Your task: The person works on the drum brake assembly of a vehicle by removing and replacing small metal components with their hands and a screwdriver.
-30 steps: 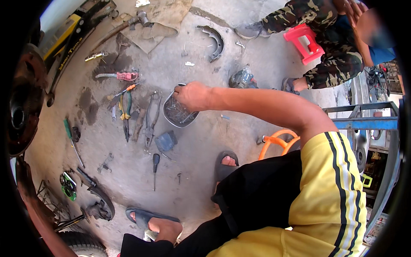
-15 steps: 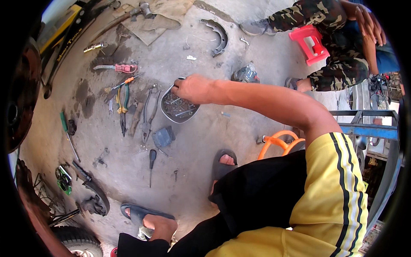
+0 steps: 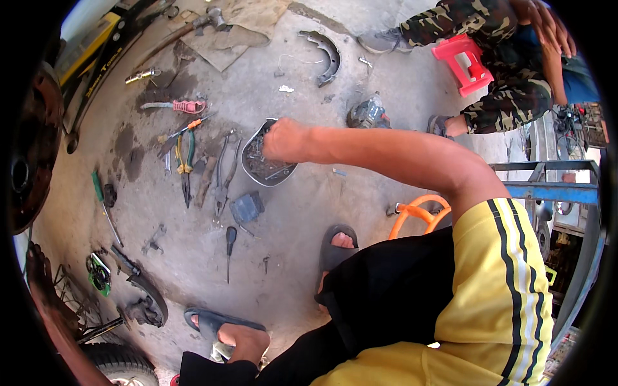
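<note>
My right hand (image 3: 285,139) is down over the right side of a metal-rimmed container (image 3: 277,183) on the concrete floor. Its fingers curl downward among loose bolts and screws (image 3: 262,166), and the back of the hand hides their tips. What they hold, if anything, cannot be seen. At the far left rim, my left hand (image 3: 40,267) is in shadow, fingers stretched upward, below a rusty round hub part (image 3: 40,151). Left of the container lie long-handled pliers (image 3: 223,180), yellow-green pliers (image 3: 185,164) and an orange-handled screwdriver (image 3: 190,125). A dark block (image 3: 247,207) sits just below it.
A black screwdriver (image 3: 230,241) lies near my sandalled feet. A curved brake shoe (image 3: 329,58), a power tool (image 3: 368,112) and a hammer (image 3: 215,18) are farther off. At upper right, another person sits by a red stool (image 3: 467,67). A green-handled screwdriver (image 3: 102,193) lies left.
My right hand has shifted slightly right and down, from the container's upper rim onto the bolts inside. My left hand stays at the left rim, with its fingers showing a little more.
</note>
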Action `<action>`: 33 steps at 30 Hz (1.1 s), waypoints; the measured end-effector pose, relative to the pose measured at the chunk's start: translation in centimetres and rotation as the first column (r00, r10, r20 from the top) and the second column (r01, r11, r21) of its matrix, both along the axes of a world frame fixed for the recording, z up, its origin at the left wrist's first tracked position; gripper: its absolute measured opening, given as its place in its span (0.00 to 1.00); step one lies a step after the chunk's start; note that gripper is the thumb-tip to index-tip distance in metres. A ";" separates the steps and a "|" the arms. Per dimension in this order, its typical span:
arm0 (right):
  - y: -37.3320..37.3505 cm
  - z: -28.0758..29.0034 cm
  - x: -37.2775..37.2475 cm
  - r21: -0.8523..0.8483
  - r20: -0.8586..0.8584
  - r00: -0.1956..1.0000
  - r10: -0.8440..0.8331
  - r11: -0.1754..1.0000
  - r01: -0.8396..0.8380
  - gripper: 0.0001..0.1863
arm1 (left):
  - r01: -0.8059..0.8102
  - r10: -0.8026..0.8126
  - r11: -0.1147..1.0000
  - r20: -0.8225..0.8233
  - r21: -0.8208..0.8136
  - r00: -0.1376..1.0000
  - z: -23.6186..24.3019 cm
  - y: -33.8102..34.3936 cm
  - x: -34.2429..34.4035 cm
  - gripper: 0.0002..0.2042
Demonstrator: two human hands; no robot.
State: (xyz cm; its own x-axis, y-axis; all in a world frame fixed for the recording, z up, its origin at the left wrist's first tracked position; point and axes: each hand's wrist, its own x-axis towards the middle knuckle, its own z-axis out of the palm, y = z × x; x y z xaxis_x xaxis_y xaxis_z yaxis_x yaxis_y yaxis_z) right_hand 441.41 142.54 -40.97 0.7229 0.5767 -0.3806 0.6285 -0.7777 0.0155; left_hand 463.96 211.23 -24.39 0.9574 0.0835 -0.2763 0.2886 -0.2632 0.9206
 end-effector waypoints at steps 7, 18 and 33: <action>0.6 0.3 -0.5 0.206 -0.113 0.988 -0.104 0.970 0.126 0.15 | -0.005 0.005 1.000 -0.005 0.006 1.000 -0.3 0.2 -0.1 0.24; -1.3 -0.2 -1.9 0.377 -0.251 0.929 -0.271 0.857 0.351 0.09 | 0.023 -0.023 1.000 -0.002 -0.020 1.000 -0.4 0.5 0.0 0.29; 4.8 10.6 3.2 0.575 -0.809 0.546 -0.218 -0.103 0.811 0.10 | 0.006 -0.005 1.000 0.042 -0.019 0.999 5.4 -12.4 -4.9 0.11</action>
